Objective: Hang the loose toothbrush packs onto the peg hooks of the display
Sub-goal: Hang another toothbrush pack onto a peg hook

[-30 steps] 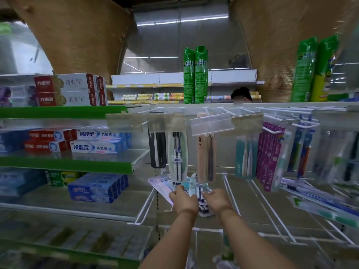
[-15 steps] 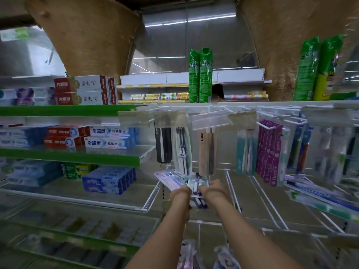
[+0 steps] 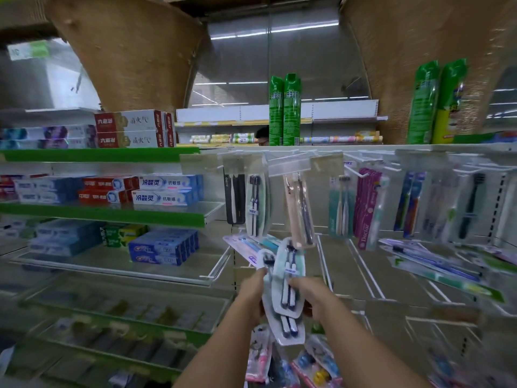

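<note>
Toothbrush packs (image 3: 288, 275) clamped between left hand (image 3: 251, 294) and right hand (image 3: 309, 294), both gripping side edges. Probably light, slick, bendy blister card; better grip near top end, above hands.

Two toothbrush packs (image 3: 288, 278) upright, overlapping, below peg hooks (image 3: 353, 172).

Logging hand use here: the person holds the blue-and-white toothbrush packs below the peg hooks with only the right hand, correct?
Not quite. The head view shows both the left hand and the right hand gripping the toothbrush packs, below the peg hooks.
</note>
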A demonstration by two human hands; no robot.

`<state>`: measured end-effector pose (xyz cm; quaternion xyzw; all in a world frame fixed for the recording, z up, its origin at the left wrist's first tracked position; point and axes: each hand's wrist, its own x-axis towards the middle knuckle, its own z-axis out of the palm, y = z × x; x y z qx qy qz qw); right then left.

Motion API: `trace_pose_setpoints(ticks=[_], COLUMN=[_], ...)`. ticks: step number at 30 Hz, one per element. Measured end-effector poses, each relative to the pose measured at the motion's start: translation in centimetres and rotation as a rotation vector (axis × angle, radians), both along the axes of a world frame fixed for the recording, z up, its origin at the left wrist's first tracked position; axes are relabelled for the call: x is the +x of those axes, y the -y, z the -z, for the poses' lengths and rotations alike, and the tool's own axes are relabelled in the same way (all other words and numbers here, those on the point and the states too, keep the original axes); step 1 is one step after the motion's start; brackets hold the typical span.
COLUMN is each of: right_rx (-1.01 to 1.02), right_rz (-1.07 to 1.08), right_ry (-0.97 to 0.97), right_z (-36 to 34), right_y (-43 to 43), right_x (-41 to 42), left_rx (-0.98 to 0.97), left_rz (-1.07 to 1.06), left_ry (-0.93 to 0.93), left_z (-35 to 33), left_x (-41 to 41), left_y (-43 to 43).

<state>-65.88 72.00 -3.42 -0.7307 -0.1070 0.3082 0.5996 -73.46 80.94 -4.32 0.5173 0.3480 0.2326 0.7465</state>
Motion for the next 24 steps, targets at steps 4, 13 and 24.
trace_pose_setpoints(ticks=[4, 13, 24], right_rx=[-0.076, 0.021, 0.202], right_rz=[-0.05, -0.051, 0.161], right_ry=[0.042, -0.04, 0.137], right_z=[0.7, 2.0, -1.8], right_y=[1.4, 2.6, 1.2], right_x=[-0.7, -3.8, -3.0], left_rx=[0.044, 0.056, 0.236], left_rz=[-0.069, -0.191, -0.022], left_ry=[-0.064, -0.037, 0.026], left_z=[0.2, 1.2, -1.8], left_x=[-1.9, -3.8, -3.9], left_y=[1.3, 3.1, 2.0])
